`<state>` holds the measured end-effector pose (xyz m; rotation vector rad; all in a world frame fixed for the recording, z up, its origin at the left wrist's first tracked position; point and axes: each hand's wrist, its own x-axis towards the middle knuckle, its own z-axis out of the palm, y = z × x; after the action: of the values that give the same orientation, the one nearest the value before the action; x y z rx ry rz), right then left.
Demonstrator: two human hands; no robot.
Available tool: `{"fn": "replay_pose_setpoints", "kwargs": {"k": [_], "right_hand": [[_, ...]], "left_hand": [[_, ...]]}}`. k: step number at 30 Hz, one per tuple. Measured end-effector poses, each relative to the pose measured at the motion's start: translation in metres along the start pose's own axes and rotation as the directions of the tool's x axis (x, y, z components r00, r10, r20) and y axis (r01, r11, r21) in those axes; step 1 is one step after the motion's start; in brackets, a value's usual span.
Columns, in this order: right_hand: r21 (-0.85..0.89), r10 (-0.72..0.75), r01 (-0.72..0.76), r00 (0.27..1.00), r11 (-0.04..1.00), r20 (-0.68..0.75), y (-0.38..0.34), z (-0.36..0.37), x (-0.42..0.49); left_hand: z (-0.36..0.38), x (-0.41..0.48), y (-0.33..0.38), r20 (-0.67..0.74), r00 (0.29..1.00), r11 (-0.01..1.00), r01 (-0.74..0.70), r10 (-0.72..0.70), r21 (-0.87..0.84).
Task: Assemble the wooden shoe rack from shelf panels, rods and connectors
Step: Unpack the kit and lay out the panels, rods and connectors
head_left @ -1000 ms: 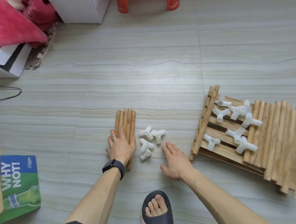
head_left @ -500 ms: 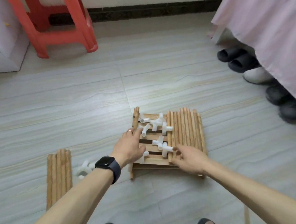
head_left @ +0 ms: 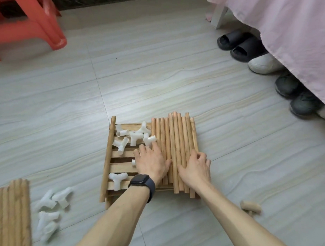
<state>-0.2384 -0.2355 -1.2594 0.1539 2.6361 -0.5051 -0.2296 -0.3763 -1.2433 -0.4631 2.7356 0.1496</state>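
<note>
A stack of slatted wooden shelf panels (head_left: 119, 165) lies on the floor in the middle. Several white plastic connectors (head_left: 133, 137) are scattered on its left half, and a row of long wooden rods (head_left: 176, 134) covers its right half. My left hand (head_left: 152, 162), with a ring and a black watch, lies flat, fingers spread, on the left rods. My right hand (head_left: 196, 167) rests on the right rods with its fingers curled over them. At the lower left lies a second bundle of rods (head_left: 13, 215) beside more connectors (head_left: 50, 211).
A red plastic stool (head_left: 32, 20) stands at the far left. Several shoes and slippers (head_left: 252, 52) line the right side under a pink cloth (head_left: 290, 35). Short wooden pegs (head_left: 251, 207) lie on the floor by my right forearm.
The view swung from the left rod bundle to the panel stack. Both hands left the bundle and connectors and moved onto the rods lying on the panels.
</note>
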Motion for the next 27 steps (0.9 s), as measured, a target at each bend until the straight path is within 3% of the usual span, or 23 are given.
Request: {"fn": "replay_pose_setpoints", "kwargs": {"k": [4, 9, 13, 19, 23, 27], "right_hand": [[0.086, 0.168, -0.168, 0.986, 0.982, 0.010, -0.009, -0.009, 0.018], [0.166, 0.222, -0.229, 0.973, 0.959, 0.060, -0.018, -0.004, 0.027], [0.116, 0.228, -0.234, 0.972, 0.965, 0.063, -0.016, -0.008, 0.030], [0.125, 0.161, -0.171, 0.983, 0.977, 0.089, -0.027, -0.007, 0.029], [0.099, 0.197, -0.210, 0.972, 0.973, 0.126, -0.027, -0.010, 0.034], [0.122, 0.144, -0.167, 0.974, 0.978, 0.177, -0.021, -0.009, 0.034]], "left_hand": [[-0.004, 0.014, 0.000, 0.033, 0.995, 0.994, 0.095, -0.093, -0.059], [-0.013, 0.025, 0.000, 0.116, 0.987, 0.984, 0.129, -0.115, -0.121], [-0.016, 0.031, -0.013, 0.161, 0.974, 0.949, 0.199, -0.162, -0.246], [-0.020, 0.040, -0.020, 0.244, 0.965, 0.946, 0.168, -0.100, -0.278], [-0.017, 0.039, -0.014, 0.200, 0.974, 0.940, 0.163, -0.105, -0.300], [-0.016, 0.041, -0.015, 0.229, 0.968, 0.942, 0.167, -0.101, -0.292]]}}
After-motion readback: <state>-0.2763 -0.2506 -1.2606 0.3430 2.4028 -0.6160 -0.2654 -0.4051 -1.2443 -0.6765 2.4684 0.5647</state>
